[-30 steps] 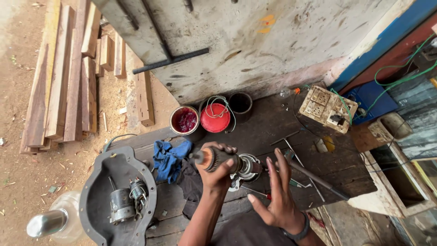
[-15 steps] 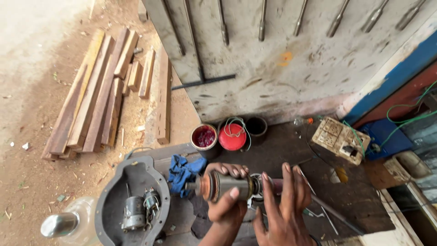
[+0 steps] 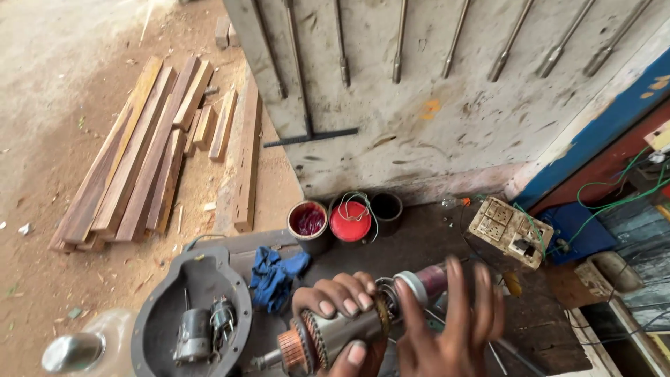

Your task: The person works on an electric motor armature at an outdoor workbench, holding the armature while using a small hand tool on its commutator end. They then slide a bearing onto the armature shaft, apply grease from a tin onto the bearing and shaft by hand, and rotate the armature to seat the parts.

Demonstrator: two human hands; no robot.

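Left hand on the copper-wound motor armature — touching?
Touching. Head view: left hand has fingers curled over the copper-wound motor armature, thumb pressed beneath it.

Flat, even daylight fills the outdoor scene, brightest on the pale sandy ground (image 3: 63,84) at upper left, which nears overexposure. Shadows stay soft and short beneath the stacked planks (image 3: 153,160) and the cans (image 3: 349,220). The dark workbench (image 3: 433,237) reads dimmer, and a small glint shows on the metal cap (image 3: 70,351) at lower left. The right hand (image 3: 453,328) smears with motion blur, while the left hand (image 3: 338,307) stays fairly sharp. Wide-angle distortion splays the wall (image 3: 447,132) and its hanging rods outward.
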